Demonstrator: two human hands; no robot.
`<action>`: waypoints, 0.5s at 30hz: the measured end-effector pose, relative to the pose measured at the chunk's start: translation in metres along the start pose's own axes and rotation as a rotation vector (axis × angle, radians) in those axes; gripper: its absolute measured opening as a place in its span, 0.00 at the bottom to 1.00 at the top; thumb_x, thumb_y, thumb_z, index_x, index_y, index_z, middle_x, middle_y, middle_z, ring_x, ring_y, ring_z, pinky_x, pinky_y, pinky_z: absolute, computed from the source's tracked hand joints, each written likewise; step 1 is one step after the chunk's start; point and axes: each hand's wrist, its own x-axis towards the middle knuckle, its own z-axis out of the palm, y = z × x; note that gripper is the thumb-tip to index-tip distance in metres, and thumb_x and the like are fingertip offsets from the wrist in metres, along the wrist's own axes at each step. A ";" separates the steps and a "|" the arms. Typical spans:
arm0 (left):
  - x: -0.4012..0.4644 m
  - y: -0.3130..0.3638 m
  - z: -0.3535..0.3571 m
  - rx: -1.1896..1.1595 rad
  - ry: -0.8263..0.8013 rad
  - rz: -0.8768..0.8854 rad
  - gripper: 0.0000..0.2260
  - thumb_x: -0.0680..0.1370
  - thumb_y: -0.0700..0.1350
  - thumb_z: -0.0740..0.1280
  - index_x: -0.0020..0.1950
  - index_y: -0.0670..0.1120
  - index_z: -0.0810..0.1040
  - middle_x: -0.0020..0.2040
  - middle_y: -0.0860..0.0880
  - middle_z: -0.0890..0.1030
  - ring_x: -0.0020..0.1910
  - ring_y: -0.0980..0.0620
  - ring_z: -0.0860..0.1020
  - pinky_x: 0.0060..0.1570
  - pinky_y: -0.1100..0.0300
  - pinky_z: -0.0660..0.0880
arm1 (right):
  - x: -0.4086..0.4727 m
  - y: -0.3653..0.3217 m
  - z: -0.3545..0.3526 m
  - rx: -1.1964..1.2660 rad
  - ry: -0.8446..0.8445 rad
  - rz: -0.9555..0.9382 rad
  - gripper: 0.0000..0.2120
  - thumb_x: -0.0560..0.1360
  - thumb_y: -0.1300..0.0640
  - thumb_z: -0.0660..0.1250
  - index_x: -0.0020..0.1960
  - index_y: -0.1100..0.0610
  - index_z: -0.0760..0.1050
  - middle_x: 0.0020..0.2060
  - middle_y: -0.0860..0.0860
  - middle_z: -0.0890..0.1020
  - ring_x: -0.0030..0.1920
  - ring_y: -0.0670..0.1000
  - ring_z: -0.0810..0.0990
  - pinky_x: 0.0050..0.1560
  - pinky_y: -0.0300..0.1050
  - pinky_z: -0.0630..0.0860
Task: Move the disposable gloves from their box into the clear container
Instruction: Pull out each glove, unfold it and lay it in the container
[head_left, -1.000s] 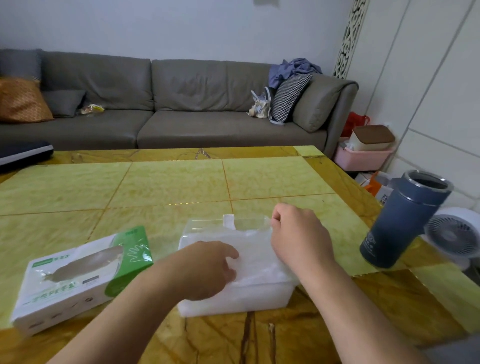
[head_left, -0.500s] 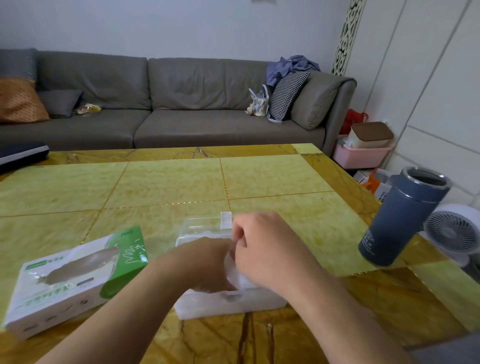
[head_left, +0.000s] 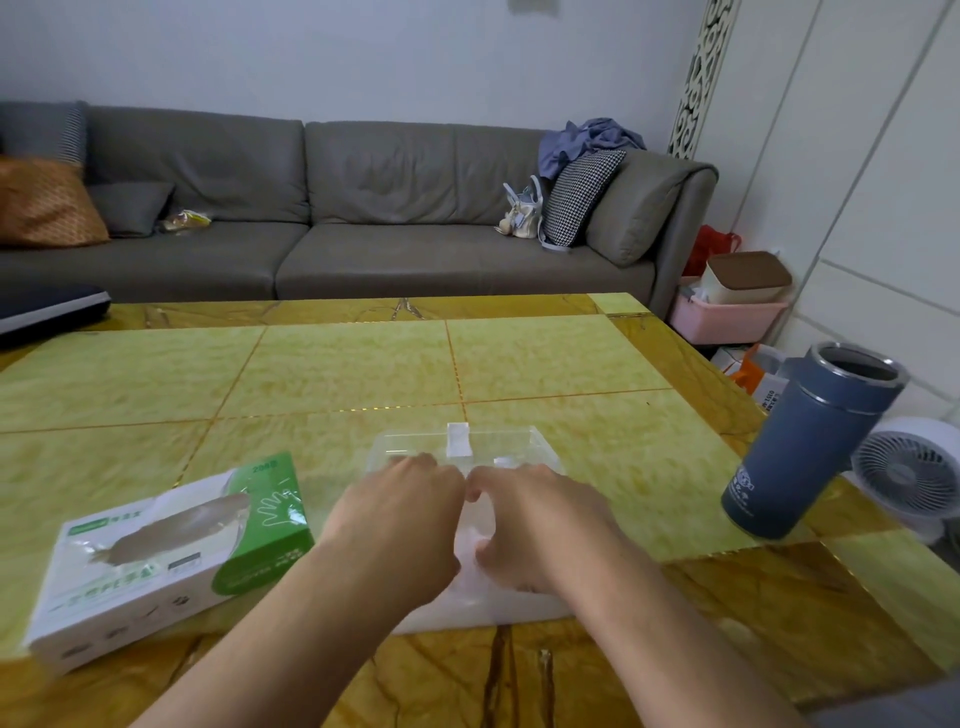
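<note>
While both hands work side by side over the clear rectangular plastic container (head_left: 493, 447), the left hand (head_left: 400, 525) and right hand (head_left: 535, 519) press down, knuckles nearly touching, apparently tamping the white stack of disposable gloves (head_left: 470, 551) inside; whether fingers pinch them I cannot tell. At nine o'clock lies the green-and-white cardboard glove box (head_left: 161, 556), and at two o'clock stands a blue steel tumbler (head_left: 810, 441).

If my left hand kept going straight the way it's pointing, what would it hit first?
Probably the clear container's far wall, just ahead of the left hand; beyond that, bare table. Depth is hard to judge.
</note>
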 end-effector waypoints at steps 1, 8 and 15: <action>0.001 -0.001 0.002 -0.029 -0.045 -0.029 0.27 0.77 0.53 0.74 0.74 0.55 0.70 0.65 0.53 0.75 0.64 0.51 0.76 0.53 0.58 0.74 | 0.001 0.000 0.001 0.004 -0.007 0.007 0.31 0.74 0.56 0.69 0.73 0.37 0.68 0.63 0.45 0.78 0.54 0.50 0.82 0.38 0.44 0.69; 0.013 -0.003 0.010 -0.062 -0.235 -0.117 0.17 0.77 0.54 0.73 0.61 0.49 0.76 0.53 0.51 0.81 0.48 0.52 0.80 0.41 0.60 0.73 | 0.000 0.005 0.002 -0.018 -0.017 0.047 0.25 0.73 0.57 0.73 0.68 0.50 0.71 0.59 0.50 0.75 0.48 0.53 0.82 0.35 0.44 0.73; 0.021 -0.003 0.002 -0.050 -0.399 -0.098 0.19 0.78 0.51 0.73 0.66 0.45 0.76 0.39 0.52 0.76 0.32 0.54 0.72 0.31 0.63 0.69 | 0.006 0.003 0.001 -0.050 -0.104 0.123 0.06 0.72 0.57 0.77 0.44 0.59 0.81 0.40 0.53 0.82 0.31 0.53 0.79 0.25 0.41 0.68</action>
